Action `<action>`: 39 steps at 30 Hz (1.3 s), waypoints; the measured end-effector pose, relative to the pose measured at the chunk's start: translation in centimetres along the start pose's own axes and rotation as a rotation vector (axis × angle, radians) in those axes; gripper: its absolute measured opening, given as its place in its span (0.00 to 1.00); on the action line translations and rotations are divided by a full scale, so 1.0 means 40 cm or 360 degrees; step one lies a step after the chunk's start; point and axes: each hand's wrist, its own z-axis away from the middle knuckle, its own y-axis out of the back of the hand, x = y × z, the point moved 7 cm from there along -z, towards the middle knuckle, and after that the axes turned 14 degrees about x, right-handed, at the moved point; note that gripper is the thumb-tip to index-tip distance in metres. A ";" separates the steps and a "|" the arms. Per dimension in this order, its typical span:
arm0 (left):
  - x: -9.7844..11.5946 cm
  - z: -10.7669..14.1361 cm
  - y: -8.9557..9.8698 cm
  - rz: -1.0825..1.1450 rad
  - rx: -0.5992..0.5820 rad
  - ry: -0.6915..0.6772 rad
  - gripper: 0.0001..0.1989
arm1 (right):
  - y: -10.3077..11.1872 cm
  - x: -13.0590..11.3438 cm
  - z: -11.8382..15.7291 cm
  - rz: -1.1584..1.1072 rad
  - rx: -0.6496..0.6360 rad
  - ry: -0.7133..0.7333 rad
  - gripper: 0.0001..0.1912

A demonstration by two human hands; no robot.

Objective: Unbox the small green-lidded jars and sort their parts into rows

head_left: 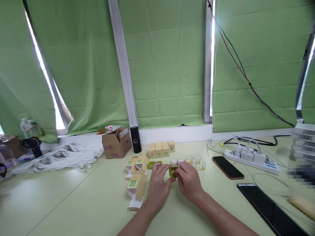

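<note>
Between my two hands, above the pale table, is a small olive-green case (173, 171). My left hand (158, 185) grips its left side with thumb and fingers. The fingers of my right hand (189, 181) are closed on its right side. Another green case (154, 164) lies just behind my left fingers. Small white pieces (176, 162) sit behind the held case, next to clear plastic cups (197, 162) with yellow bits inside. Left of my left hand stand opened tan boxes (137, 184) with white flaps. Several closed tan boxes (158, 149) form a row farther back.
A cardboard box (115, 144) and a black cylinder (136, 140) stand at the back. White cables (71, 156) lie left. A phone (227, 167), a power strip (253, 159) and a tablet (268, 208) are on the right, with loose cords around them.
</note>
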 end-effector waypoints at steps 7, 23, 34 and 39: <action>-0.011 -0.002 0.003 -0.0013 0.0044 0.0047 0.21 | 0.001 -0.008 -0.002 0.0013 0.0004 0.0041 0.13; -0.053 -0.017 0.026 -0.0049 0.0143 0.0379 0.20 | 0.019 -0.031 -0.014 -0.0017 0.0084 0.0095 0.13; -0.094 -0.022 0.060 -0.0141 0.0328 0.0658 0.22 | 0.012 0.055 -0.006 -0.0032 0.0061 -0.0230 0.09; -0.109 -0.023 0.068 -0.0170 0.0385 0.0723 0.23 | -0.077 0.073 0.021 0.0205 -0.0256 -0.0136 0.12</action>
